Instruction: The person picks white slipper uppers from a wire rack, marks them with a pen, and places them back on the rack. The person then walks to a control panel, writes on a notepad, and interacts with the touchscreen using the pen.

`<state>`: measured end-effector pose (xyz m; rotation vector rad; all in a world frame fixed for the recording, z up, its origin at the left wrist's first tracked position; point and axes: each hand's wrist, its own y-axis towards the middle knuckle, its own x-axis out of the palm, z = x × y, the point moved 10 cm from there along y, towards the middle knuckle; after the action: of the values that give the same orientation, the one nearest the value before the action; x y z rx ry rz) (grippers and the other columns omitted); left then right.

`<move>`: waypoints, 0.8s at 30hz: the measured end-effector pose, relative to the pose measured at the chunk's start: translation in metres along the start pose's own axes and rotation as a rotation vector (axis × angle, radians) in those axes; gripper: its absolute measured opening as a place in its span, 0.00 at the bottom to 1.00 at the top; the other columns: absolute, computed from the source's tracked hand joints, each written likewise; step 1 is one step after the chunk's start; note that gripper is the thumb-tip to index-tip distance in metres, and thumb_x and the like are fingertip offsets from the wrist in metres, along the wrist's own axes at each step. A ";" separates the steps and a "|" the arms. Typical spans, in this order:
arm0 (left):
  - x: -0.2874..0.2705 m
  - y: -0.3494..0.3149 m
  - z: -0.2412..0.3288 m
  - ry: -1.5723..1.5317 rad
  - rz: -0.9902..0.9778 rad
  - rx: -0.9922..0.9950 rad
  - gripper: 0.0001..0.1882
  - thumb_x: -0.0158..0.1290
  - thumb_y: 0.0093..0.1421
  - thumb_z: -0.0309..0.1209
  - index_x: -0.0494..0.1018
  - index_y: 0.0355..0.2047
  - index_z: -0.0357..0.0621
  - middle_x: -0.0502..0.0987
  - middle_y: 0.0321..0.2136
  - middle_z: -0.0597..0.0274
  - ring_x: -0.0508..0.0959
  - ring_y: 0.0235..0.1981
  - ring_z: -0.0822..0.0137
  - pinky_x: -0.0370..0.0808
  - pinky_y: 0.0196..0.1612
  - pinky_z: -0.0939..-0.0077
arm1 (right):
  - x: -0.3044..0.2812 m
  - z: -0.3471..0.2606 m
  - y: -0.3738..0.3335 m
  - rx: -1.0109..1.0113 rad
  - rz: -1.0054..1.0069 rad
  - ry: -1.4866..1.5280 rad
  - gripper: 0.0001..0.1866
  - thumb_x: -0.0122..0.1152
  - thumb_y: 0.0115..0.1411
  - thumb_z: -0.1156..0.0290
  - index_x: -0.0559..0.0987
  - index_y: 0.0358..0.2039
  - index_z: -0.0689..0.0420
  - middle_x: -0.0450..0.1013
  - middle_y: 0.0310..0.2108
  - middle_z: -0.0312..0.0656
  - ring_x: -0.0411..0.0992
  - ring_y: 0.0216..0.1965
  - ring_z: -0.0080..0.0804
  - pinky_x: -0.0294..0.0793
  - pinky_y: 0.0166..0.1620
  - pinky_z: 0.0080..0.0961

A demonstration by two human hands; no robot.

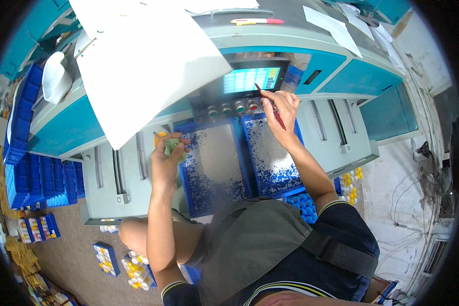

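Observation:
My right hand point(285, 112) grips a slim dark red pen point(279, 120) between thumb and fingers. The pen's tip is at the lit touch screen point(245, 80) of a machine panel; whether it touches the glass I cannot tell. Below the screen sits a row of round push buttons point(239, 107). My left hand point(162, 162) is closed around a crumpled green cloth point(172, 146), just left of a blue tray point(185, 186). That tray and a second blue tray point(248, 148) beside it are speckled with silvery-white bits.
A large white sheet point(153, 61) hangs over the machine's left part, reaching near the screen. On top lie a red-and-yellow pen point(257, 22) and papers point(334, 28). Slotted pale worktops point(334, 125) flank the trays. Blue bins point(41, 178) and yellow-and-white bottles point(137, 270) stand at left.

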<state>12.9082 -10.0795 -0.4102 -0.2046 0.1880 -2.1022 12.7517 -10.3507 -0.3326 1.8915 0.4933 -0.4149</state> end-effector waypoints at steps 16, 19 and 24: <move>0.000 0.000 -0.002 0.004 -0.011 0.009 0.13 0.51 0.65 0.20 0.71 0.50 0.35 0.81 0.38 0.55 0.78 0.36 0.70 0.75 0.44 0.75 | 0.001 0.001 -0.001 0.004 -0.002 -0.017 0.09 0.64 0.58 0.72 0.83 0.40 0.55 0.78 0.33 0.36 0.72 0.38 0.30 0.57 0.52 0.33; 0.001 0.000 -0.002 -0.006 -0.012 0.005 0.13 0.50 0.65 0.19 0.72 0.50 0.35 0.81 0.38 0.55 0.78 0.36 0.70 0.75 0.43 0.75 | 0.001 0.001 -0.001 0.007 -0.006 -0.016 0.09 0.64 0.58 0.72 0.83 0.40 0.55 0.78 0.33 0.36 0.72 0.38 0.30 0.57 0.53 0.33; 0.002 -0.002 0.001 0.028 0.010 -0.012 0.12 0.50 0.65 0.19 0.72 0.49 0.36 0.80 0.37 0.56 0.78 0.35 0.70 0.75 0.42 0.76 | -0.001 0.004 -0.002 0.009 0.009 -0.002 0.08 0.64 0.57 0.73 0.83 0.39 0.54 0.78 0.32 0.36 0.72 0.38 0.30 0.57 0.53 0.33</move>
<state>12.9062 -10.0801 -0.4091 -0.1810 0.2180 -2.0957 12.7497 -10.3539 -0.3346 1.9010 0.4823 -0.4132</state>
